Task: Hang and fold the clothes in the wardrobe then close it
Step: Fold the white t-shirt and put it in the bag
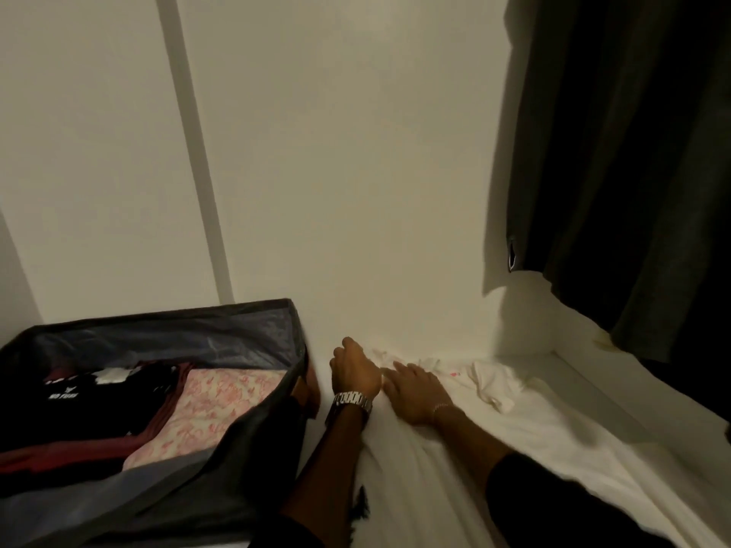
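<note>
Both arms are stretched forward and down onto a white garment (455, 441) that is spread across the white shelf (585, 389) at the foot of the pale wall (336, 172). The left hand (354, 369) is seen from the back, knuckles raised and fingers curled down at the garment's far left edge; whether cloth is actually caught in that grip cannot be told, since the fingertips are hidden beneath the hand. A metal watch (353, 401) is worn on the left wrist. The right hand (413, 391) is laid flat just beside it, fingers spread loosely and pointed up and to the left, pressed on the cloth, with a thin bracelet (442, 408) at the wrist and a dark sleeve (526, 488) cut off by the lower edge. The garment is rumpled into a small bunch (494, 383) near the wall (a faint pink mark is seen beside it, too blurred to read). To the left, a dark fabric box (245, 429) stands open, with a black shirt (71, 405), a maroon piece (158, 413) and a pink patterned cloth (205, 409) folded inside; its near side is cut off by the frame. A dark curtain (633, 152) hangs at the upper right, and what lies behind it is lost in shadow.
</note>
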